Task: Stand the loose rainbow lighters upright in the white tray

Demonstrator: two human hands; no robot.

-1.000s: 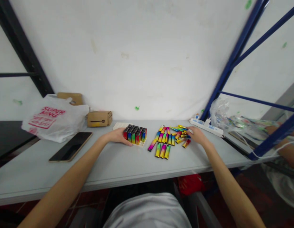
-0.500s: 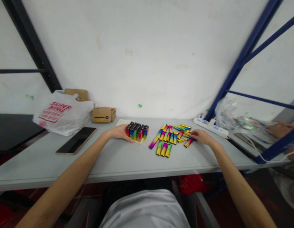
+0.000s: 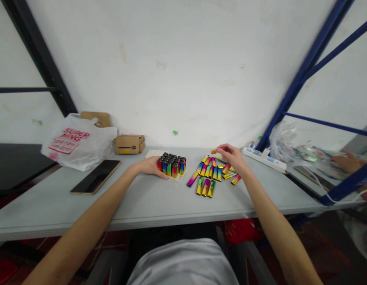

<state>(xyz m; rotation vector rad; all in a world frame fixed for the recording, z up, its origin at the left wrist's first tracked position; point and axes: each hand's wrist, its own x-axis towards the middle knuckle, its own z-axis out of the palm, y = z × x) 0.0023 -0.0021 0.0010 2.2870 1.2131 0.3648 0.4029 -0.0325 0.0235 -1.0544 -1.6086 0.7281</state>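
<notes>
A block of upright lighters with black tops and shiny multicoloured bodies stands in a pale tray. Round the left side of this block curls my left hand, its thumb along the front and its other fingers mostly hidden behind. My right hand is raised over the far side of the loose lighters, pinching one lighter whose gold end sticks out to the left. Several loose lighters lie flat in rough rows, with three side by side nearest me.
On the left are a phone, a small cardboard box and a white plastic bag. A power strip lies at the right by a blue metal frame. Beyond it, another person's hand is near clear plastic packaging.
My right hand has lifted a lighter from the right side of the pile and moved left and away from me. My left hand stays at the block.
</notes>
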